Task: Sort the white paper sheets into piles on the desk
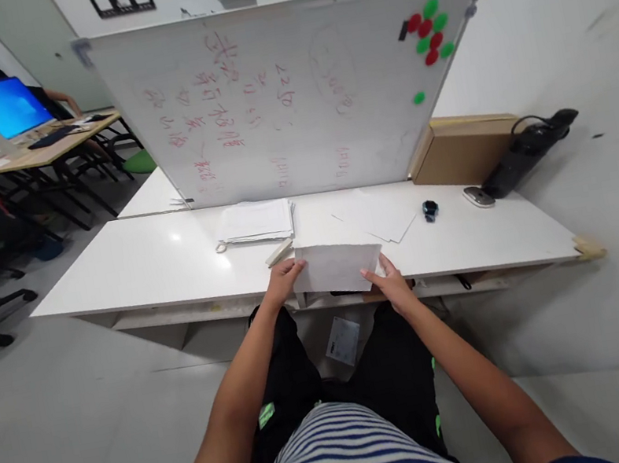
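Observation:
A white sheet of paper (335, 267) is held up at the front edge of the white desk (158, 254), tilted toward me. My left hand (283, 280) pinches its left side, and my right hand (391, 283) grips its right side with the thumb in front. Just beyond my left hand lies a pale, slim object that looks like a stapler (280, 252). A stack of papers (256, 221) rests behind it, with a small whitish ring-shaped item (221, 248) at its near left corner. Loose sheets (396, 227) lie flat beyond my right hand.
A whiteboard (298, 98) with red writing and round magnets leans behind the desk. On the right are a smartwatch (430, 210), a mouse (478, 196), a black bottle (528, 149) and a cardboard box (466, 148). Another person sits behind a monitor (3, 107) at far left.

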Tool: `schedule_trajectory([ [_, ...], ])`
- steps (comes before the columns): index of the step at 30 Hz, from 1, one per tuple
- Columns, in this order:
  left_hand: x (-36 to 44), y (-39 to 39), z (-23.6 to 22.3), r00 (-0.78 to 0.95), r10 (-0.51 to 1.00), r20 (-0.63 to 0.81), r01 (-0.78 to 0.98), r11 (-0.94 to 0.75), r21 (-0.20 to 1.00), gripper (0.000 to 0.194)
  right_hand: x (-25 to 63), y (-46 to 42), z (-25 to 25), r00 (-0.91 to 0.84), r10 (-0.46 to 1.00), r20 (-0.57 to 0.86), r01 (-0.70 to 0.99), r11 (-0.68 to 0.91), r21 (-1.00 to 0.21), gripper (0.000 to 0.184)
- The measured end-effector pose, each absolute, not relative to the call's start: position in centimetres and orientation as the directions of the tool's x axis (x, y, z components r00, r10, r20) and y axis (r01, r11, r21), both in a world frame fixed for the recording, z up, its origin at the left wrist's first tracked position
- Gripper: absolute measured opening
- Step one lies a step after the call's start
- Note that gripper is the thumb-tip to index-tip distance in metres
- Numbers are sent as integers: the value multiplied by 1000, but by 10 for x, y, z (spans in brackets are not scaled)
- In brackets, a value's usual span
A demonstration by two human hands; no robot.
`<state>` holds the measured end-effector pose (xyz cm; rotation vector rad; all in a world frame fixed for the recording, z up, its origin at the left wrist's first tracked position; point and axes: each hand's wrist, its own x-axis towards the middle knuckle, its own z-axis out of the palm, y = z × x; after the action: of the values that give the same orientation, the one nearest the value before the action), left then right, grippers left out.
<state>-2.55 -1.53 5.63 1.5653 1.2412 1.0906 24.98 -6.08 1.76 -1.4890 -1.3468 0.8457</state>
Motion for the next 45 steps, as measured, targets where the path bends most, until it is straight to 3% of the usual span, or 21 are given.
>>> schedule_trajectory([
  [3, -28, -31, 77, 106, 971, 215, 209, -234, 950, 35, 255, -46, 51, -141, 989, -39, 79, -28, -996, 53],
  [6, -29, -38, 100, 25, 961, 274, 211, -273, 939, 35, 252, -33, 81, -123, 991, -51, 13, -50, -999, 45],
  [10, -30, -34, 122, 42, 945, 325, 135, -328, 935, 38, 239, -24, 108, 73, 982, 172, 113, 164, -980, 41],
  [14, -27, -20, 115, 96, 964, 249, 77, -256, 964, 50, 222, -24, 106, 87, 947, 308, 202, 286, -937, 32],
  [20, -14, -4, 83, 1, 980, 201, 147, -199, 969, 38, 207, -23, 78, 25, 976, 218, 298, 201, -933, 33],
  [28, -6, -15, 95, 117, 962, 248, 334, -273, 902, 37, 206, -35, 78, 41, 970, 241, 364, 210, -907, 35],
  [38, 15, -4, 81, 111, 967, 231, 410, -257, 875, 34, 205, -34, 38, 221, 968, 118, 369, 29, -929, 44],
  [45, 10, -15, 77, 159, 983, 95, 450, -158, 879, 29, 224, -56, 27, 253, 963, 96, 426, -22, -904, 41],
])
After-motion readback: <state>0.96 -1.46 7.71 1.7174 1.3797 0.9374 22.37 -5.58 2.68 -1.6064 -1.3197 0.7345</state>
